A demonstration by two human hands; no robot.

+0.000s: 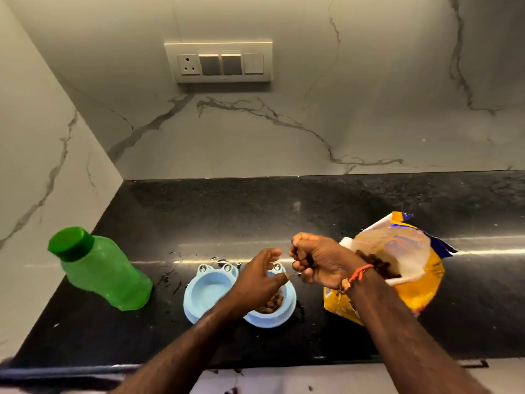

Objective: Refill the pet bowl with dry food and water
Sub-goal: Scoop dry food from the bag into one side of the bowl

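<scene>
- Head view, nearest first: both forearms reach in over the front edge of the black counter, converging on the blue double pet bowl, taken here as the landmark.
- Pet bowl: the right-hand well holds brown kibble, partly hidden by the left hand; the left-hand well looks free of food, and whether it holds water cannot be told. Judged: food step under way, water step pending.
- Left hand: hovers directly above the bowl's right well, fingers loosely spread and curved, holding nothing visible; it appears placed to catch or guide falling pieces.
- Right hand: just right of and slightly above the bowl, closed in a fist around a handful of kibble, pieces showing between the fingers. The load is not yet over the well; a short leftward carry is needed.
- Yellow food bag: right of the bowl, mouth open toward the fist, kept within easy reach.
- Green bottle: left of the bowl, well apart, capped, untouched.
- Beyond the bowl: droplets on the counter.
</scene>
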